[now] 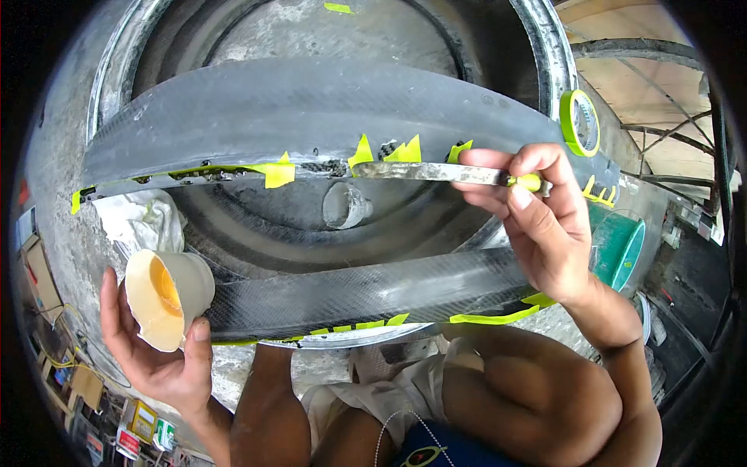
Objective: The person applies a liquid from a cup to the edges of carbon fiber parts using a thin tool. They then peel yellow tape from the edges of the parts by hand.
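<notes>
My left hand (167, 377) is closed around a cream-coloured cup (194, 282), tipped so its mouth faces left, with orange-yellow material (164, 285) inside. In my right hand (554, 226), thumb and fingers pinch a thin, stained metal blade (432, 172) near its yellow end. The blade points left, and its tip overlaps the edge of a dark curved carbon-fibre panel (311, 105). Along that edge run torn strips of yellow-green tape (280, 173) and rough dark patches (327, 166).
A second curved carbon-fibre piece (366, 292) lies nearer me, taped along its edge. Between them a small grey cup (346, 206) sits in a large round tub. White crumpled cloth (144, 222) lies at left; a tape roll (580, 123) and green bucket (618, 249) are at right.
</notes>
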Available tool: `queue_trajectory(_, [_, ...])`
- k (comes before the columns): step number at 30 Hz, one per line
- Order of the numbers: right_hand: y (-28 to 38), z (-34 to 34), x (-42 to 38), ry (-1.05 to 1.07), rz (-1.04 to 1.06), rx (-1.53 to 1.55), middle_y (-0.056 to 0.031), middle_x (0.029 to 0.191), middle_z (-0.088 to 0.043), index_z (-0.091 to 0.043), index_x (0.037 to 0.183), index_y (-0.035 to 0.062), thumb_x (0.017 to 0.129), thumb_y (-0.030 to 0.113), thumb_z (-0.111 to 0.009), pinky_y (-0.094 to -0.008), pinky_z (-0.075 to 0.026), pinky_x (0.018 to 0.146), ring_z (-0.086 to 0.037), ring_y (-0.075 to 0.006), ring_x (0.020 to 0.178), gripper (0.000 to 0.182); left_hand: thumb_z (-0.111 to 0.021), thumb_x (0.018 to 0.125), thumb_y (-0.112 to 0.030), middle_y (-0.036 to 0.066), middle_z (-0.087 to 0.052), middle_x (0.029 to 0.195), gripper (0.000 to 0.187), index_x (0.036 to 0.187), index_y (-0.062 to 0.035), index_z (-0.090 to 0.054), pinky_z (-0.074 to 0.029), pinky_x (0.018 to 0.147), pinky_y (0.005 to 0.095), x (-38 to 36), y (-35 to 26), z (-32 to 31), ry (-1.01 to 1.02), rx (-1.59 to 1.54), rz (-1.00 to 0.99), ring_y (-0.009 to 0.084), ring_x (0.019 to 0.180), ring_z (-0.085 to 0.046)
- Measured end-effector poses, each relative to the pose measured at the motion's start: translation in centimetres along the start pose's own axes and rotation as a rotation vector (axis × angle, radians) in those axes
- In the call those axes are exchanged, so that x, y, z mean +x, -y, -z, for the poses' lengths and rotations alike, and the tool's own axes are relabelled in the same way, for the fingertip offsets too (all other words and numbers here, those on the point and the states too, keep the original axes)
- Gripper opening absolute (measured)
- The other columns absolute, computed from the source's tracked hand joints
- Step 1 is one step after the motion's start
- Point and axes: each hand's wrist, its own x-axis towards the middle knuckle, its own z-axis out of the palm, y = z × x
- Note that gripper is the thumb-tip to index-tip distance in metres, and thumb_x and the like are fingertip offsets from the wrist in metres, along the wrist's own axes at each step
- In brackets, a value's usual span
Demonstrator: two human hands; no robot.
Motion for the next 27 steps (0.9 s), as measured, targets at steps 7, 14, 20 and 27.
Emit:
queue_trajectory(7, [-0.81,-0.68,0.04,-0.106,-0.189,0.312,-0.0247,0.139,-0.055,-0.046,0.119,0.0069,0.105,0.011,-0.050,-0.0415,-0.048,0.109,-0.060,-0.0321,0.126,0.016,-0.083,0.083,-0.019,0.019,-0.050,0.145,0.086,0.150,0.0047,-0.036,-0.042,0.110,0.0391,-0.04,-0.14,-0.13,0.022,0.009,-0.015,0.0259,0.129,-0.054])
queue_trajectory(14, [-1.07,-0.82,0.24,-0.117,-0.215,0.329,-0.0237,0.138,-0.055,-0.047,0.118,0.0079,0.105,0.009,-0.049,-0.0416,-0.048,0.109,-0.059,-0.0311,0.127,0.014,-0.086,0.077,-0.017,0.020,-0.054,0.138,0.095,0.152,0.0059,-0.032,-0.045,0.106,0.0384,-0.08,0.14,0.19,0.005,0.020,-0.006,0.0273,0.126,-0.055])
queue_trajectory(20, [-0.77,-0.83,0.00,-0.157,-0.207,0.291,-0.0233,0.139,-0.054,-0.047,0.119,0.0081,0.105,0.009,-0.048,-0.0402,-0.048,0.109,-0.059,-0.0311,0.127,0.014,-0.086,0.077,-0.019,0.021,-0.054,0.137,0.095,0.152,0.0056,-0.032,-0.045,0.106,0.0384,-0.12,0.05,0.42,0.001,0.040,0.004,0.0272,0.126,-0.055])
queue_trajectory(27, [-0.85,-1.09,0.05,-0.117,-0.163,0.206,-0.0241,0.140,-0.053,-0.045,0.121,0.0070,0.105,0.008,-0.047,-0.0403,-0.047,0.109,-0.058,-0.0320,0.127,0.016,-0.086,0.078,-0.020,0.021,-0.054,0.137,0.095,0.152,0.0058,-0.032,-0.045,0.106,0.0385,-0.14,0.07,0.59,0.005,0.055,-0.005,0.0273,0.125,-0.055])
